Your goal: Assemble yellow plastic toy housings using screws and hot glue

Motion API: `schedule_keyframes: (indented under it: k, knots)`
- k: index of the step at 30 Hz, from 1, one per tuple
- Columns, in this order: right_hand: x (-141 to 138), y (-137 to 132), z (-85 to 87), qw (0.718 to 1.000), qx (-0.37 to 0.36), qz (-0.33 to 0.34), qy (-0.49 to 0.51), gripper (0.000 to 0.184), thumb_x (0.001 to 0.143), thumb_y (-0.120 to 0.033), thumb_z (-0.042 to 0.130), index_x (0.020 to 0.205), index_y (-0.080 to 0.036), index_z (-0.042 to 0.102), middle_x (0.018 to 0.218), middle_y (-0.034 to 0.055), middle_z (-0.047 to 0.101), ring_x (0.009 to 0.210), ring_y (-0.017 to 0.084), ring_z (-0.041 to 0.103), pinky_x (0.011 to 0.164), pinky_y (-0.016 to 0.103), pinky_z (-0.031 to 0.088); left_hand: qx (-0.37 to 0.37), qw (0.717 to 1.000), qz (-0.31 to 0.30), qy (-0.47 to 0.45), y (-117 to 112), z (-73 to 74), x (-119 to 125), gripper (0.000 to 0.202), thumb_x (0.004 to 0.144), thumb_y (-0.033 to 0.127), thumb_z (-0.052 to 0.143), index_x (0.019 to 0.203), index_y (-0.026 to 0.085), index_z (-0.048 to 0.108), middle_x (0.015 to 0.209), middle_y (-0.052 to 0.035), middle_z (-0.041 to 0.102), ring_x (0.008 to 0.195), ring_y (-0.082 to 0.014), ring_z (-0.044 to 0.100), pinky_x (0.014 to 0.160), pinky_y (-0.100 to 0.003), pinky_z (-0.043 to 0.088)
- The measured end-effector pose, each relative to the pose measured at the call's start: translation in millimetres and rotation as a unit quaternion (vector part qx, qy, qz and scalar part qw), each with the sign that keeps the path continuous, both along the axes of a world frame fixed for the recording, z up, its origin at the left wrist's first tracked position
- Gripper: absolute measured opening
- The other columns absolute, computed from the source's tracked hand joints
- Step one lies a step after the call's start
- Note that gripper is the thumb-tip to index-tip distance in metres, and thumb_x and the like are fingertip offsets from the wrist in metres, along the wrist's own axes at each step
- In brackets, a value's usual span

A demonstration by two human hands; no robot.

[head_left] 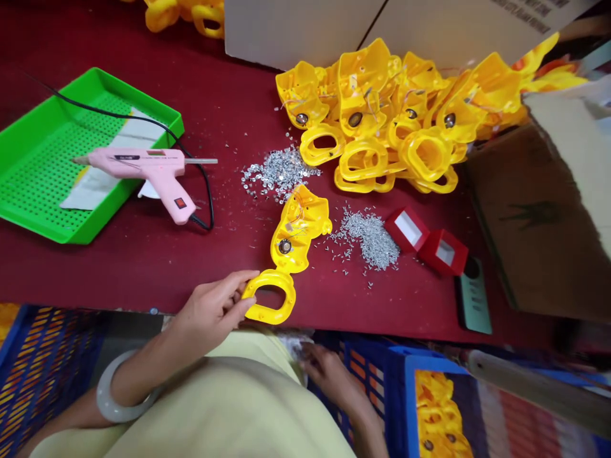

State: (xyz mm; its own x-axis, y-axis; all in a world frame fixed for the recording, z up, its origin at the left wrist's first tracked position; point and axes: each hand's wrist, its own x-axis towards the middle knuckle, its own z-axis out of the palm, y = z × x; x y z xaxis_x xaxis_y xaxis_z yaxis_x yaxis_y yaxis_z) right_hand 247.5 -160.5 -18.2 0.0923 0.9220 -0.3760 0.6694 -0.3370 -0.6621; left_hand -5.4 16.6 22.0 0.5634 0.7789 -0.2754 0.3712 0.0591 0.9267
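My left hand [217, 306] pinches the handle loop of a yellow plastic toy shell [286, 251] that lies on the red table [143, 254] near its front edge; a small round part and thin wires show inside the shell. My right hand [329, 372] is below the table edge, reaching down by a blue crate [382, 375]; its fingers are curled near something pale that I cannot make out. A grey bangle sits on my left wrist.
A pile of yellow shells [391, 121] lies at the back right. Two heaps of small screws [279, 170] [372, 238] flank the shell. A pink glue gun [153, 172] rests by a green tray [48, 165]. Two red boxes [427, 242], cardboard boxes [539, 216] and a phone [475, 296] stand right.
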Motion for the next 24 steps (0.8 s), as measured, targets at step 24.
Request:
schedule_keyframes:
  k: [24]
  knots:
    - [-26,131,23.9,0.939,0.342,-0.025,-0.031,0.019,0.095,-0.029,0.052,0.106,-0.018,0.063,0.091,0.0075,0.071,0.078,0.017,0.067,0.071,0.031,0.054,0.557,0.793,-0.136,0.207,62,57.0,29,0.030,0.095,0.015,0.045,0.104,0.022,0.072,0.089,-0.0062,0.062,0.085,-0.0175,0.057,0.068,-0.026,0.044]
